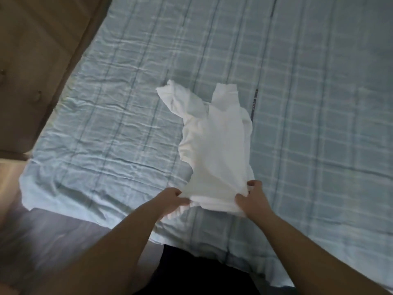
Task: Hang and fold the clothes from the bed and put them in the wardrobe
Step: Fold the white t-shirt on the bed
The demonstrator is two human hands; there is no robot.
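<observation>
You're standing at the foot of a bed (319, 103) w/ a pale blue plaid sheet, looking down at both bare arms reaching fwd. One white garment (214, 145) lies on the sheet, roughly centre of view, crumpled and narrow; two strap- or sleeve-like bits point away from you at its far end. Can't tell exactly what kind of garment it is.

Your left hand (170, 199) pinches the near edge of the cloth at its left corner, fingers curled tight on the fabric. Your right hand (253, 199) grips the near right corner, thumb on top and fingers tucked under. The near edge is bunched up betw. the two hands, lifted a little off the sheet; the rest lies on the bed.

A tan padded headboard or wall panel (32, 60) fills the upper left, and grey floor (53, 231) shows at lower left.

Progress, as a judgement: early on this piece. It's not yet folded, just gathered. No hanger, no wardrobe and no other clothes in view, so how much of the whole pile is done can't be told. Folding and putting away remain.
</observation>
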